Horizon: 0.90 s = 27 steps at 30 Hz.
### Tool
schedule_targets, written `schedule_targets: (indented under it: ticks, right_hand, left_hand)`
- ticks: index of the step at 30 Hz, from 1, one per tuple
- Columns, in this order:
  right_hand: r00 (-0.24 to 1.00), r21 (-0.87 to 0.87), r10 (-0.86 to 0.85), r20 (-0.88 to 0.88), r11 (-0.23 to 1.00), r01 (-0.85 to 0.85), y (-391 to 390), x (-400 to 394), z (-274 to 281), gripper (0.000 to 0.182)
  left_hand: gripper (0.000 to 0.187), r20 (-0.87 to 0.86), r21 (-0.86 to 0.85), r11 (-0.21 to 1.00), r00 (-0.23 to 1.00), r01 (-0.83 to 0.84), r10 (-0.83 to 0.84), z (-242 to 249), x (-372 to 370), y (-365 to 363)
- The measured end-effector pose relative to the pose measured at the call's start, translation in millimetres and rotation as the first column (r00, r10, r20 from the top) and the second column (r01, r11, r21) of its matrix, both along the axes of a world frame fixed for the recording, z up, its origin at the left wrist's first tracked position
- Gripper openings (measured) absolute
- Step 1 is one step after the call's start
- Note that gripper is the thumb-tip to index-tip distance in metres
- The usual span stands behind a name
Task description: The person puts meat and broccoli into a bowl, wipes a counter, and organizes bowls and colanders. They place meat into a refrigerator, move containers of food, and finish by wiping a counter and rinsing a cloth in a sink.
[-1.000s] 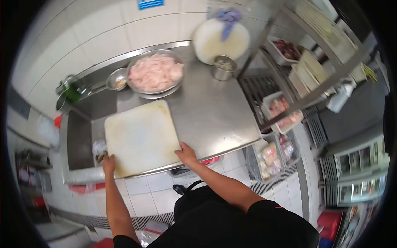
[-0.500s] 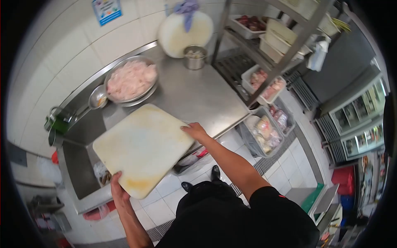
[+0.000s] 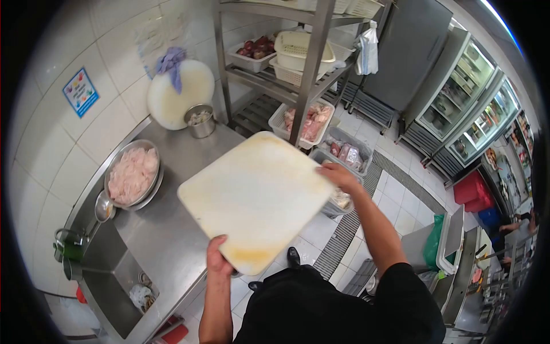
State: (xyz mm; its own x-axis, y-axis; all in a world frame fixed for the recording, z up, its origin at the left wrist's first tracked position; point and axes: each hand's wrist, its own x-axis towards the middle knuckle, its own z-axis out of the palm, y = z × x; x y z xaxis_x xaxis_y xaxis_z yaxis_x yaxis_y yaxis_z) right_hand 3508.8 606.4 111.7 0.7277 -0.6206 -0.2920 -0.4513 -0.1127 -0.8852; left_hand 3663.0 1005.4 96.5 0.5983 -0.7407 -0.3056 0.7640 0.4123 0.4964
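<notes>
A large white cutting board (image 3: 258, 198) with yellow stains is held up in front of me, over the edge of the steel counter (image 3: 154, 229). My left hand (image 3: 217, 257) grips its near left corner, thumb on top. At the right corner my right hand (image 3: 339, 176) is closed on the board; its fingertips are partly hidden. On the counter to the left stands a metal bowl heaped with pale sliced meat (image 3: 133, 175). A small metal pot (image 3: 200, 120) is beyond the board, beside a round white board (image 3: 181, 92) leaning on the wall.
A sink (image 3: 117, 275) lies at lower left. Ahead, a metal rack (image 3: 312, 74) holds baskets and a tub of raw meat (image 3: 306, 123). Plastic bins (image 3: 346, 149) stand on the floor. Fridges (image 3: 458, 86) are at right, and part of another person (image 3: 515, 226) shows at the far right.
The view has turned to the right. Both hands have carried the cutting board away from the sink side, toward the rack end of the counter.
</notes>
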Motion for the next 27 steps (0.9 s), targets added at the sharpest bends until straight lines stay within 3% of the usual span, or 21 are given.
schedule_targets:
  ticks: [1, 3, 5, 7, 9, 11, 13, 15, 17, 19, 20, 21, 22, 23, 25, 26, 27]
  right_hand:
    - [0.998, 0.037, -0.028, 0.054, 0.999, 0.026, -23, -30, -3, 0.050]
    - [0.988, 0.316, -0.153, 0.020, 0.939, 0.139, -53, -85, 13, 0.048]
    - [0.971, 0.407, -0.239, -0.001, 0.887, 0.218, -78, -140, 23, 0.045]
    - [0.936, 0.515, -0.317, 0.153, 0.834, 0.198, -114, -198, 1, 0.044]
    - [0.812, 0.600, -0.554, 0.183, 0.717, 0.353, -120, -235, 2, 0.045]
    - [0.773, 0.622, -0.600, 0.207, 0.690, 0.369, -140, -279, -30, 0.046]
    - [0.748, 0.674, -0.630, 0.208, 0.647, 0.357, -140, -297, -35, 0.047]
    - [0.723, 0.719, -0.658, 0.211, 0.605, 0.342, -138, -302, -45, 0.049]
    - [0.499, 0.723, -0.850, 0.166, 0.450, 0.525, -138, -294, -57, 0.053]
    - [0.460, 0.614, -0.856, 0.236, 0.498, 0.613, -147, -272, -56, 0.050]
    - [0.436, 0.611, -0.866, 0.243, 0.486, 0.625, -153, -257, -49, 0.049]
    - [0.430, 0.622, -0.874, 0.224, 0.468, 0.627, -164, -248, -49, 0.049]
    - [0.423, 0.607, -0.879, 0.222, 0.464, 0.646, -175, -240, -50, 0.047]
    - [0.415, 0.588, -0.882, 0.223, 0.461, 0.664, -187, -234, -54, 0.046]
    - [0.433, 0.592, -0.880, 0.193, 0.457, 0.664, -210, -227, -66, 0.043]
    - [0.444, 0.579, -0.875, 0.193, 0.467, 0.669, -220, -221, -73, 0.043]
    - [0.459, 0.566, -0.868, 0.190, 0.479, 0.671, -228, -216, -81, 0.043]
  left_hand:
    - [0.045, -0.011, -0.017, 0.996, 0.996, 0.083, -0.083, -6, -5, -23]
    - [0.043, -0.005, -0.043, 0.971, 0.972, 0.236, -0.236, -15, -15, -73]
    - [0.042, 0.015, -0.047, 0.950, 0.951, 0.309, -0.308, -14, -26, -129]
    - [0.039, -0.014, -0.102, 0.859, 0.863, 0.501, -0.505, -11, -34, -190]
    - [0.038, -0.015, -0.098, 0.803, 0.806, 0.588, -0.592, -18, -36, -257]
    - [0.037, -0.040, -0.084, 0.736, 0.736, 0.672, -0.676, -40, -23, -328]
    - [0.037, 0.007, -0.035, 0.551, 0.551, 0.834, -0.834, -74, -9, -398]
    - [0.036, 0.034, 0.090, 0.539, 0.539, 0.837, -0.842, -85, -11, -462]
    - [0.036, 0.075, 0.203, 0.530, 0.527, 0.823, -0.847, -112, -9, -520]
    - [0.037, 0.420, 0.700, 0.575, 0.406, 0.425, -0.812, -163, -3, -566]
    - [0.037, 0.399, 0.713, 0.554, 0.402, 0.429, -0.824, -167, -1, -580]
    - [0.041, 0.677, 0.736, 0.664, 0.098, -0.134, -0.730, -165, 4, -592]
    - [0.046, 0.694, 0.386, 0.716, -0.329, -0.582, -0.641, -163, 10, -604]
    - [0.046, 0.685, 0.393, 0.715, -0.335, -0.578, -0.647, -160, 13, -613]
    - [0.047, 0.466, 0.402, 0.577, -0.384, -0.711, -0.797, -156, 19, -631]
    - [0.038, 0.323, 0.599, 0.406, -0.255, -0.690, -0.911, -167, 28, -644]
    - [0.038, 0.314, 0.604, 0.400, -0.256, -0.689, -0.914, -177, 37, -652]
